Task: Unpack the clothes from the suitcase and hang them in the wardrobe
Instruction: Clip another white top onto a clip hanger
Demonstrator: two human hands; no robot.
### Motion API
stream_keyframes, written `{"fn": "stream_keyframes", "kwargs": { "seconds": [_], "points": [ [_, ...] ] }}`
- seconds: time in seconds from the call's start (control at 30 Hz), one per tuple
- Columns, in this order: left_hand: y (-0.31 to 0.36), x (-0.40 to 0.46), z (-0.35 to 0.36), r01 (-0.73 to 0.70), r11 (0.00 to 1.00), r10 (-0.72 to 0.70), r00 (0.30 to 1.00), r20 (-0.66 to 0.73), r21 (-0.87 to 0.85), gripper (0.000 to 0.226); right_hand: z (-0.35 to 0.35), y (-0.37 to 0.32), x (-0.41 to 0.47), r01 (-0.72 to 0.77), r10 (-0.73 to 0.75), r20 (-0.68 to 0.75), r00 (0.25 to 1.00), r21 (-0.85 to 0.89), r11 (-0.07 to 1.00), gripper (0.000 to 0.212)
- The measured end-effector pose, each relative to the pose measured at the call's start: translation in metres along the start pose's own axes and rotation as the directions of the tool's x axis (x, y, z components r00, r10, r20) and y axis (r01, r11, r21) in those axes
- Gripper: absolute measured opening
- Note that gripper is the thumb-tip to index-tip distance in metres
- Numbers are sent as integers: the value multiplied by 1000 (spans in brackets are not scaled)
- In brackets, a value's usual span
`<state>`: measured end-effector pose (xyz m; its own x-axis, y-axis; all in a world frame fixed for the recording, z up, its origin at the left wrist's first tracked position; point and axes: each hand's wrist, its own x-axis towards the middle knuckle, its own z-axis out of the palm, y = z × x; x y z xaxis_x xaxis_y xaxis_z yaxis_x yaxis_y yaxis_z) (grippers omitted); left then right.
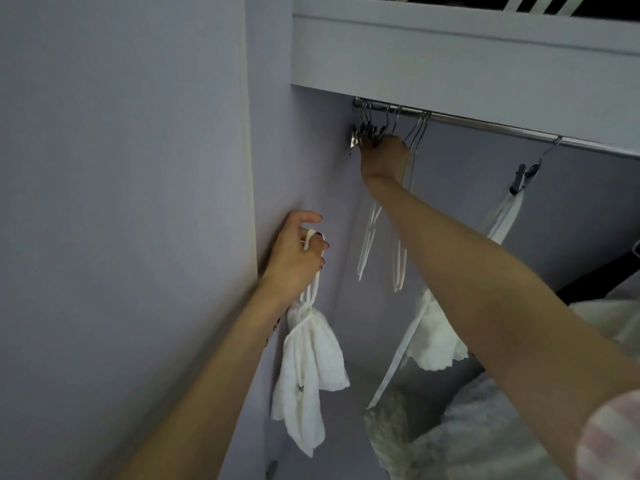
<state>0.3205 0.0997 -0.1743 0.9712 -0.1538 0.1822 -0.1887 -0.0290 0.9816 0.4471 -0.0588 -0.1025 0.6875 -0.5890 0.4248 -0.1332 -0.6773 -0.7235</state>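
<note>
Two hands are raised inside a pale lilac wardrobe. My left hand (298,251), left of centre, pinches the thin straps of a small white garment (308,372), which dangles below it. My right hand (384,155), upper middle, has its fingers curled among a cluster of metal clip hangers (367,128) at the left end of the rail (485,123). I judge the step is freeing one hanger: lift a single hook clear, keeping neighbours from tangling. Another white garment (433,344) already hangs behind my right forearm. Lower right, pale fabric lies heaped; no suitcase shows.
</note>
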Motion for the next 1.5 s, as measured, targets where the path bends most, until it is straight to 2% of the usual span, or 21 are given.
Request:
{"fn": "stream_keyframes", "kwargs": {
  "seconds": [0.23,0.3,0.4,0.5,0.63,0.73,0.83,0.87,0.93,1.0,1.2,1.37,1.5],
  "points": [
    [16,-2,3,45,999,-44,998,-35,15,28,-24,-3,-14,38,-45,73,996,96,995,27],
    [22,-5,5,46,999,-45,998,-37,23,28,-27,-1,-26,54,-69,123,990,127,990,20],
    [30,-9,7,36,998,-34,999,-38,56,27,-34,3,-49,50,-81,217,973,144,988,24],
    [37,-18,9,41,995,-39,999,-28,92,26,-50,10,-74,-89,-9,333,943,278,956,14],
    [44,-29,10,19,992,-22,1000,21,126,25,-77,21,-101,-324,62,505,861,449,833,12],
    [49,-33,9,-43,979,28,996,79,201,23,-89,31,-119,-467,59,629,775,507,724,9],
    [52,-35,8,-87,983,58,983,175,162,21,-89,40,-136,-567,-16,719,695,561,603,6],
    [60,-61,15,-144,979,104,961,258,142,20,-108,52,-157,-551,-57,683,728,633,544,9],
    [61,-64,16,-160,983,121,933,338,89,21,-108,59,-163,-611,-88,716,693,647,456,12],
    [62,-66,17,-163,984,129,925,359,67,24,-109,66,-169,-672,-95,753,651,630,390,15],
    [61,-74,16,-176,976,113,910,399,127,19,-122,70,-189,-665,-73,740,669,639,387,22],
    [67,-77,22,-191,972,110,889,444,140,16,-129,71,-196,-648,-120,725,678,667,367,32],
    [67,-73,26,-185,967,86,882,464,173,8,-135,79,-197,-633,-58,708,704,662,402,30]
  ]
}}
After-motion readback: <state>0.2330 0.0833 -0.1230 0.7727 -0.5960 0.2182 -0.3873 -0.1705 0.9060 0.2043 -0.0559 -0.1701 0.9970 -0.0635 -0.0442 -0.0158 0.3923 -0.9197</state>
